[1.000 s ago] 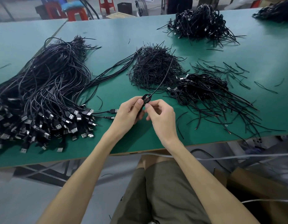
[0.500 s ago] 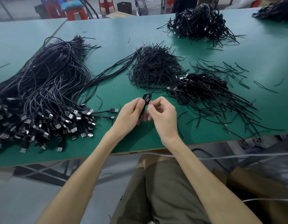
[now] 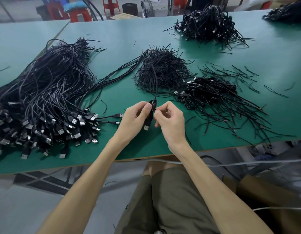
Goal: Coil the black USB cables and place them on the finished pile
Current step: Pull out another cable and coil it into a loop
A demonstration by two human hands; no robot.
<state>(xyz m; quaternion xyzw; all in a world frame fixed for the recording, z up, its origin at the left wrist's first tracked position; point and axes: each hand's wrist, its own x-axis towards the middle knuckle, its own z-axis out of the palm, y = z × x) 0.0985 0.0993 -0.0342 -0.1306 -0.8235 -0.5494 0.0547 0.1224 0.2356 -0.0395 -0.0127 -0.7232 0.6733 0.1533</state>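
My left hand [image 3: 135, 119] and my right hand [image 3: 170, 122] meet above the front of the green table [image 3: 112, 38], both pinching one coiled black USB cable [image 3: 152, 109]. Its plug [image 3: 146, 127] hangs down between my hands, and a free tail runs up and away over the heap of short black ties [image 3: 160, 70]. A big pile of uncoiled USB cables [image 3: 45, 98] lies to the left, plugs toward me. To the right sits a pile of coiled cables [image 3: 212, 92] with loose ends splayed out.
Another coiled pile [image 3: 208, 26] lies at the back right, and a further dark pile [image 3: 288, 12] at the far right corner. Red stools [image 3: 78, 14] stand beyond the table. Cardboard boxes [image 3: 264, 191] sit on the floor at my right.
The cable's free tail has swung from leaning right to nearly straight up over the tie heap. The plug now hangs visible below my hands, which have stayed in place.
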